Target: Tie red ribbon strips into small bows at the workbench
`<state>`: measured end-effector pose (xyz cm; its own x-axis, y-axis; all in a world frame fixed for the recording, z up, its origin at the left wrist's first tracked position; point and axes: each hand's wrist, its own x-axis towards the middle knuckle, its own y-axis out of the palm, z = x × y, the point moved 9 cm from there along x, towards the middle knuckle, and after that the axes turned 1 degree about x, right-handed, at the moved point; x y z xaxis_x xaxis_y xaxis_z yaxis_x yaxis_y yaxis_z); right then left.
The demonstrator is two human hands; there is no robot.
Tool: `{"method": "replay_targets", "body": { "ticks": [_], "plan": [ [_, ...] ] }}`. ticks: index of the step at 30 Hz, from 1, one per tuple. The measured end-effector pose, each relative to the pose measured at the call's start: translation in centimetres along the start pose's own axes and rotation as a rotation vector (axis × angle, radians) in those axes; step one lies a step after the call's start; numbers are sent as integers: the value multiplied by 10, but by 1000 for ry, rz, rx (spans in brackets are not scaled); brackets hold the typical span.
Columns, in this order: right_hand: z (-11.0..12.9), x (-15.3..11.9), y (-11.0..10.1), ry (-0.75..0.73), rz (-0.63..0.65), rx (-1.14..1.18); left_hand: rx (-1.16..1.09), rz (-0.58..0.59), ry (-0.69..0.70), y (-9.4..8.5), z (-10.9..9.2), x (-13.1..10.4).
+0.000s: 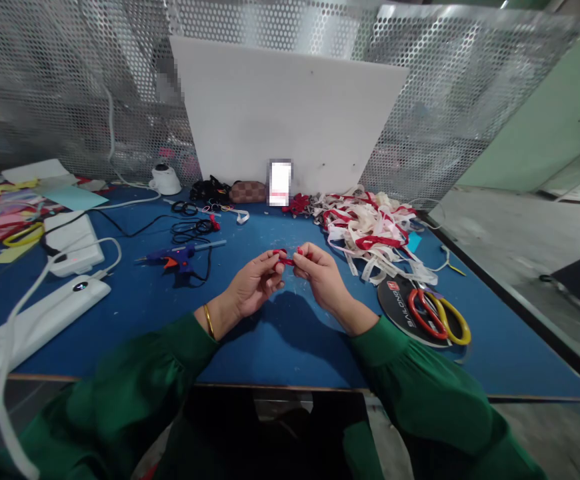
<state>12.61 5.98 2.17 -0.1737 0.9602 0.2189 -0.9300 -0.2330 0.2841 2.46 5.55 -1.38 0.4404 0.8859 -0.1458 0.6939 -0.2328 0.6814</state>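
Note:
Over the middle of the blue table, my left hand (259, 280) and my right hand (321, 272) face each other, fingertips close together. Between them runs a short piece of red ribbon (288, 262), pinched at both ends. Part of the ribbon is hidden by the fingers, so its full shape does not show. Both thumbs and forefingers are closed on it; the lower fingers of my left hand are curled loosely. The ribbon is held above the table surface, with the hands' shadow below.
A blue glue gun (175, 259) lies to the left, near a white power strip (45, 320). Ribbon strips (370, 230) are heaped at the right, behind scissors (440, 317) on a black round pad (395, 307). A lit phone (280, 182) leans on a white board (290, 113).

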Motion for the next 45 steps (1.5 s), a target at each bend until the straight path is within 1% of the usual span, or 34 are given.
{"method": "replay_targets", "body": {
  "ticks": [2, 5, 8, 10, 12, 14, 16, 20, 22, 26, 30, 34, 39, 41, 45],
  "plan": [
    [-2, 0, 0, 21, -11, 27, -39, -14, -38, -2, 2, 1],
    [-5, 1, -6, 52, -61, 85, -96, -36, -115, -4, 7, 0],
    [-5, 2, -12, 67, -104, 126, -125, 2, -165, 1, 9, -1],
    [-4, 3, -12, 54, -97, 108, -99, 19, -191, 3, 10, -2],
    [-3, 2, -9, 40, -61, 67, -23, -24, -204, -2, 13, -1],
    [-3, 1, -4, 35, -20, 20, 82, -95, -188, -10, 13, -1],
    [-3, 0, -2, 28, -2, -17, 195, -123, -145, -13, 11, 0],
    [-1, 1, -6, 21, -31, -50, 343, -63, -38, -7, 4, 0],
    [0, 2, -8, 25, -51, -81, 374, -31, -21, -4, 3, 0],
    [2, 3, -10, 32, -53, -105, 393, -9, -35, -3, 6, 0],
    [2, 3, -12, 23, -78, -48, 352, -16, -36, -2, 6, 0],
    [-1, 3, -14, 47, -94, 28, 288, -10, -25, 1, 5, -2],
    [-3, 3, -15, 66, -94, 35, 279, 4, -14, 2, 6, -2],
    [-4, 3, -13, 68, -75, 8, 315, -9, -6, 1, 6, -1],
    [-6, 1, -9, 73, -61, -59, 388, -74, 13, -4, 4, -1]
  ]
}}
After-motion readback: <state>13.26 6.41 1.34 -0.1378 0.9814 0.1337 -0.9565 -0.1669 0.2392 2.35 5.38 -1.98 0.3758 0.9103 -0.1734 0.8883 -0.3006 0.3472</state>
